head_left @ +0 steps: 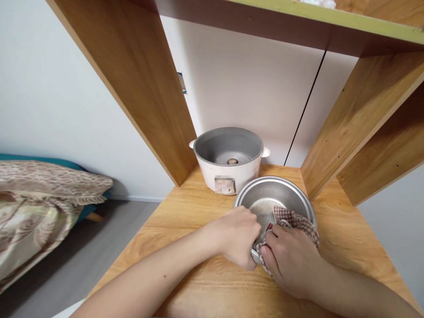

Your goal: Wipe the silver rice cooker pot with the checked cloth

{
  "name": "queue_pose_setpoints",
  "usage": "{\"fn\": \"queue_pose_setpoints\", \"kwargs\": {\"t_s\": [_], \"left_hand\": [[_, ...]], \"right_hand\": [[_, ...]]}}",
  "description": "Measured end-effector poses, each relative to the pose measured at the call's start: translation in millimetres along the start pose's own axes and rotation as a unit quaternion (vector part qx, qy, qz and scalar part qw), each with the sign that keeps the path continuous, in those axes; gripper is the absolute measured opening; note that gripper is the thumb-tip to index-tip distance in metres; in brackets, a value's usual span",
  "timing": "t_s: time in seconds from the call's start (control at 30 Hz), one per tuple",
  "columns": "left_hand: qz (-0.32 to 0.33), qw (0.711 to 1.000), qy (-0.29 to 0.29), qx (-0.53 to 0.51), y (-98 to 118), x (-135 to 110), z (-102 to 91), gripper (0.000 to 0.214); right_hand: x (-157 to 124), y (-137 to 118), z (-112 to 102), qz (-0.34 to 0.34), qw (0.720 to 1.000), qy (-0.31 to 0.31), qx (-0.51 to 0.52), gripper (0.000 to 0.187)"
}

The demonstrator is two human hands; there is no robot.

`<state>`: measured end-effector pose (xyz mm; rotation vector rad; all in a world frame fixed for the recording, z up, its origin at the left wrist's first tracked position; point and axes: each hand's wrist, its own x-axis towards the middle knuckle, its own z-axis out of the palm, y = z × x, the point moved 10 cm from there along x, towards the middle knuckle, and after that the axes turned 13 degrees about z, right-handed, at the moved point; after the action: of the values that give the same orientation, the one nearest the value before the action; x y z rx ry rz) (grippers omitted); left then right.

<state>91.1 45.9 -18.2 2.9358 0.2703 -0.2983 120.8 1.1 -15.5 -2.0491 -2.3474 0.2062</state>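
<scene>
The left hand is gripping the near-left rim of the pot, fingers curled tight. The right hand is clasping the cloth with bent fingers at the near-right rim, the cloth draping over that edge. The pot is sitting on the desk, the cooker standing close behind, to its left. The right panel is crowding the pot's far-right side, while more room is stretching toward the desk's left edge.

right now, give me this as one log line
left hand: gripping metal pot by rim | right hand: holding checked cloth over rim | white cooker base: behind pot
</scene>
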Motion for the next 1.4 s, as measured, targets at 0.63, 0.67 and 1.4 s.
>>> {"fn": "queue_pose_setpoints", "kwargs": {"t_s": [0.63, 0.67, 1.4], "left_hand": [[0.019, 1.000, 0.005, 0.007, 0.9, -0.6, 0.3, 0.022], [0.022, 1.000, 0.008, 0.007, 0.9, -0.7, 0.4, 0.023], [0.012, 1.000, 0.004, 0.014, 1.1, -0.7, -1.0, 0.027]], "right_hand": [[2.1, -3.5, -1.6, -0.018, 1.000, -0.004, -0.007, 0.037], [1.9, -3.4, -2.3, -0.021, 1.000, -0.007, -0.005, 0.036], [2.6, 0.0, -3.5, -0.024, 1.000, -0.006, -0.012, 0.039]]}}
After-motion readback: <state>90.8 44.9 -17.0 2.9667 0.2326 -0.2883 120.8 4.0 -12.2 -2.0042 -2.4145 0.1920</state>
